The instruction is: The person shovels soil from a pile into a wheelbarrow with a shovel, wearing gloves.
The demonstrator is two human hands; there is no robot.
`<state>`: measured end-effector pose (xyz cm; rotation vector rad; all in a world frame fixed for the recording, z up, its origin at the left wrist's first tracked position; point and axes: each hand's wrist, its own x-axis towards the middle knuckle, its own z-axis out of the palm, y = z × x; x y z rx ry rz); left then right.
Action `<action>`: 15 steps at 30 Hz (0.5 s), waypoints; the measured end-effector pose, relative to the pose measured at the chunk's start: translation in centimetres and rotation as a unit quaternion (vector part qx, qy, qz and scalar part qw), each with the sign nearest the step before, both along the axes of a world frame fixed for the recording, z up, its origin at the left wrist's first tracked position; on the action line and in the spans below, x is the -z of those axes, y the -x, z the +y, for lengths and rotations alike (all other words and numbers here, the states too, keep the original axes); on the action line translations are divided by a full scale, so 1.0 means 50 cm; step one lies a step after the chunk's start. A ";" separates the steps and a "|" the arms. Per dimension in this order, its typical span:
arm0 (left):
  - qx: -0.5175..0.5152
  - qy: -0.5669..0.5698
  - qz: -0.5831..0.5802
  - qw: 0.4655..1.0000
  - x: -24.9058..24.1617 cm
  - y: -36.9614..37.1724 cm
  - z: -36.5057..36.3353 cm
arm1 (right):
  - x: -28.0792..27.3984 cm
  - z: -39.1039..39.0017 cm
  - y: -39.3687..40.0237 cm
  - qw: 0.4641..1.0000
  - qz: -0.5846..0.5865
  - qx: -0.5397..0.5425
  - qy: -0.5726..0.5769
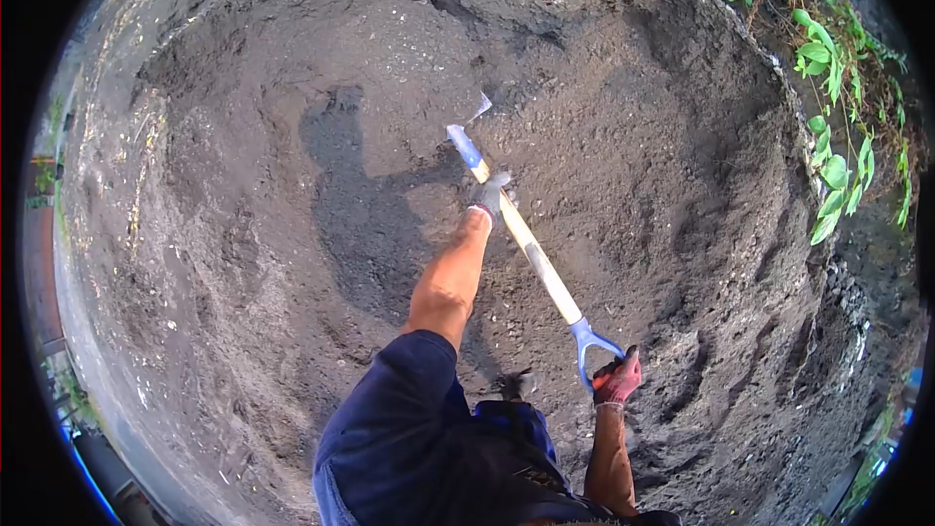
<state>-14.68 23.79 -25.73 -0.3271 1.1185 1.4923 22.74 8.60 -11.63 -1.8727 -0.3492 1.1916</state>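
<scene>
A shovel [545, 268] with a pale wooden shaft and a blue D-shaped handle slants across the middle of the head view. My left hand [492, 193], in a grey glove, is wrapped round the shaft just below the blue socket. At the lower right my right hand [618, 379], in a red and dark glove, grips the D-handle. The blade [482, 107] points away from me and is mostly hidden in the grey-brown soil [594, 156]; only a thin metal edge shows.
Loose soil forms a wide hollow with raised, uneven banks. Green leafy vines [833, 127] hang over the bank at the upper right. A dark shoe [514, 385] stands on the soil by my legs. My shadow [355, 205] falls to the left of the shovel.
</scene>
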 end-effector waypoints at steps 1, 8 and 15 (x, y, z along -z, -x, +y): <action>-0.009 0.002 0.003 1.000 -0.003 -0.016 -0.021 | -0.006 -0.008 -0.011 1.000 -0.009 0.005 -0.002; -0.136 0.020 -0.116 0.984 -0.037 -0.168 -0.256 | -0.046 -0.003 -0.236 0.985 -0.065 -0.159 -0.017; -0.421 -0.151 -0.107 0.888 -0.123 -0.272 -0.636 | -0.040 0.167 -0.277 0.885 -0.034 -0.452 -0.104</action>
